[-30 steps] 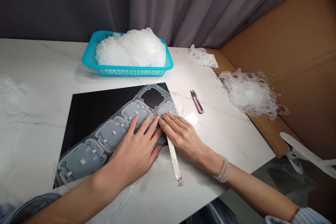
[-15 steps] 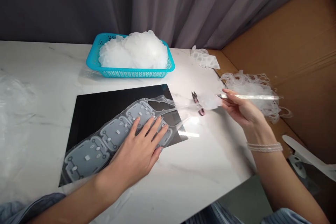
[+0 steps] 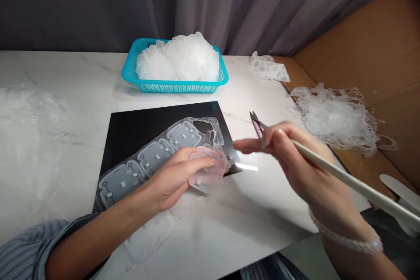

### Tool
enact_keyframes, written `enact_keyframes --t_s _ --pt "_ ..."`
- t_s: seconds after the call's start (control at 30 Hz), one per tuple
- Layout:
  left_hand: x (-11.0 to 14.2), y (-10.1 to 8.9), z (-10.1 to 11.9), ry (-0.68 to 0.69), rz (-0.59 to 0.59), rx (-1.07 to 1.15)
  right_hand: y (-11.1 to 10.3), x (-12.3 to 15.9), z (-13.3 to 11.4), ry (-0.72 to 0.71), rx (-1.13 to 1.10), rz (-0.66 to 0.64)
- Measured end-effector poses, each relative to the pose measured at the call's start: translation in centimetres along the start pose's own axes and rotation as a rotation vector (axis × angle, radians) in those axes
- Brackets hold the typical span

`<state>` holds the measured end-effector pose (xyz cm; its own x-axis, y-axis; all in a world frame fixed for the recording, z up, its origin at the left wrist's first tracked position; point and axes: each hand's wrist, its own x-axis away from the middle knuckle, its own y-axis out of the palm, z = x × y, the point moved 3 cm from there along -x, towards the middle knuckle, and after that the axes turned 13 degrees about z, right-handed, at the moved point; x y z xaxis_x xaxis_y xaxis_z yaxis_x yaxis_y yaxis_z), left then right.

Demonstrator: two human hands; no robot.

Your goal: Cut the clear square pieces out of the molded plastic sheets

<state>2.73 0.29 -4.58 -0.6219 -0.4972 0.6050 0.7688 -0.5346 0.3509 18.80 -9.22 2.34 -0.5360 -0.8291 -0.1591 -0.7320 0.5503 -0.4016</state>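
My left hand (image 3: 177,175) is closed on a translucent, rounded silicone-like pad (image 3: 208,170), thumb on top, lifted at the right end of a moulded clear sheet (image 3: 154,157). That sheet, with several grey-looking rounded pads outlined in it, lies on a black board (image 3: 138,127). Whether the held pad is still joined to the sheet I cannot tell. To the right, my right hand (image 3: 288,153) grips a slender white pen-like tool (image 3: 331,168) between thumb and fingers, its shaft running back past the wrist. Behind that hand lie small thread snips (image 3: 255,123), partly hidden.
A blue basket (image 3: 173,86) heaped with translucent pieces (image 3: 183,59) stands at the back. Stringy clear scraps (image 3: 334,116) are piled at right beside a cardboard wall (image 3: 361,48). A crumpled clear piece (image 3: 269,68) lies behind; clear plastic (image 3: 29,148) covers the left.
The clear strands stretched toward my right hand have gone slack at the sheet's end. My left hand has gone from lying flat to holding the pad. My right hand has come nearer.
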Motion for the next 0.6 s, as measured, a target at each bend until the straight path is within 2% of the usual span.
enact_keyframes --t_s 0.07,0.17,0.27,0.33,0.43,0.5,0.6 --pt "0.0 -0.2 -0.2 0.044 0.009 -0.057 0.4 -1.2 1.2 0.045 0.102 0.021" --pt "0.2 -0.3 0.0 0.119 0.056 -0.171 2.2 -1.8 2.4 0.06 0.178 -0.174" --pt "0.5 0.0 0.3 0.191 0.093 -0.316 3.9 -1.3 2.6 0.047 0.102 -0.23" --pt "0.6 0.1 0.4 0.234 0.136 -0.384 4.6 -0.8 2.7 0.007 0.043 -0.193" --pt "0.5 0.0 0.2 0.287 0.202 -0.404 5.0 -0.3 3.3 -0.118 0.084 -0.137" --pt "0.2 -0.4 0.2 0.312 0.27 -0.353 4.6 -0.5 4.1 -0.194 0.153 -0.081" --pt "-0.2 -1.7 0.9 0.355 0.421 -0.168 2.9 -2.1 5.8 -0.148 0.181 0.022"
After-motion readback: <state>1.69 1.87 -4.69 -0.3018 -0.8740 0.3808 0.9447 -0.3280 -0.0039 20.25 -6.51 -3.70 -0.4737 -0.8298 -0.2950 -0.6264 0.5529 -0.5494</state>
